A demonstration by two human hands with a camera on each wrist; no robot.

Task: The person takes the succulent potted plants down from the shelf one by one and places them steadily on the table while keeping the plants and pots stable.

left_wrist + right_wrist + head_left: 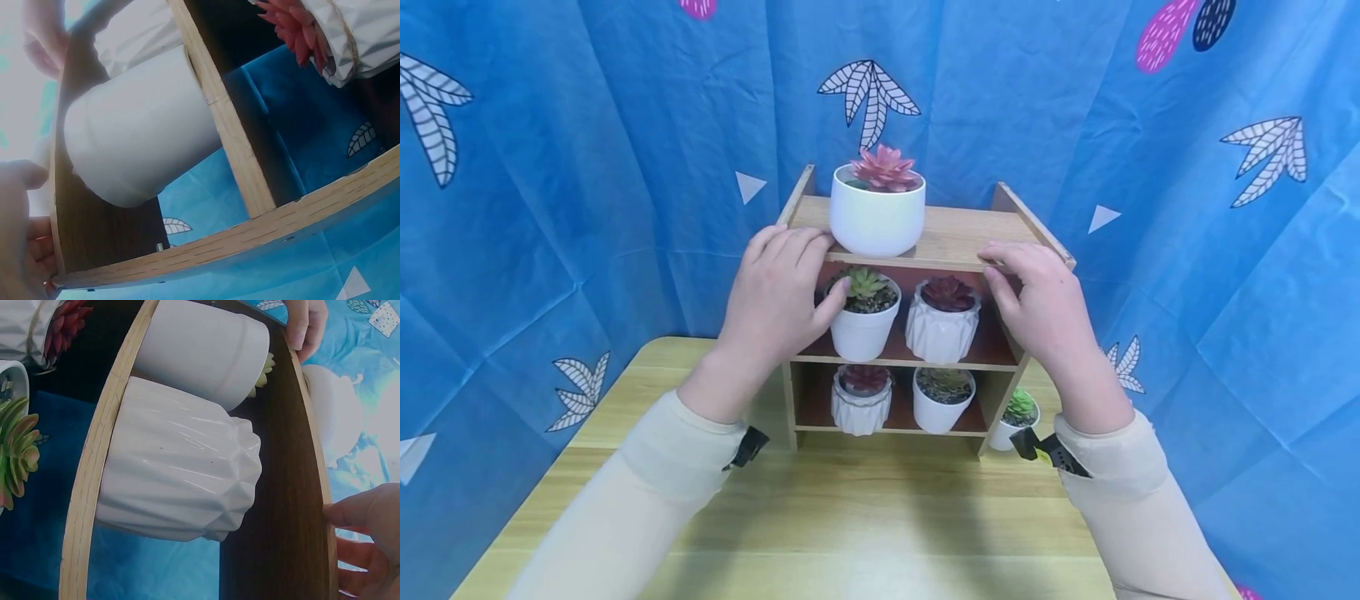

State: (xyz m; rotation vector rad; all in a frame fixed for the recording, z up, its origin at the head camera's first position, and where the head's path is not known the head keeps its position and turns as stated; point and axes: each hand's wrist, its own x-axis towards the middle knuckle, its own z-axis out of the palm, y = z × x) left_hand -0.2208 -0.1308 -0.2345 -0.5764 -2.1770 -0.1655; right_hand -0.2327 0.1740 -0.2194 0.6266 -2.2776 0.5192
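Note:
A small wooden shelf [958, 237] stands on the table, holding potted succulents on its levels. My left hand [778, 287] grips the top board's front edge near the left corner, fingers above and thumb below. At the right end, my right hand [1041, 304] pinches the same edge; its thumb shows against the board in the right wrist view. Between the hands, a round white pot [877, 221] with a pink succulent sits on top. Under the board are a smooth white pot [863, 332] with a green succulent and a faceted white pot [943, 332] with a dark red one.
The lowest level holds another faceted pot [860, 412] and a plain white pot [940, 412]. Beside the shelf's right side, a pot with a bright green plant [1021, 405] stands on the wooden table [865, 533]. A blue patterned curtain [685, 150] surrounds the table.

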